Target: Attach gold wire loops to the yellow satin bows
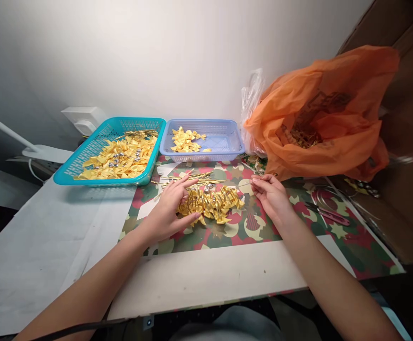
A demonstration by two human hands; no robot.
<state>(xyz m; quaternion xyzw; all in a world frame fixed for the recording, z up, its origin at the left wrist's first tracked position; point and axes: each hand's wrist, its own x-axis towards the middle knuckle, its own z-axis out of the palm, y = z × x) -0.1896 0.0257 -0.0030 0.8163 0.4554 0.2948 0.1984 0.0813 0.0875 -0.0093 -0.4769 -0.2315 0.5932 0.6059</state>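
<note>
My left hand is open with its fingers spread. It is at the left side of a pile of yellow ribbon bows with curled gold ties; whether it touches them I cannot tell. My right hand is closed in a pinch, right of the pile. A thin strand sticks out leftward from its fingertips, probably a tie, though too fine to be sure. Straight gold ties lie in a loose bundle behind the bows. Small silver bells rest at the pile's back edge.
A teal basket of yellow bows, bells and gold ties stands back left. Beside it is a lilac basket with fewer bows. An open orange bag slumps at the right. Pink-handled snips lie on the patterned mat.
</note>
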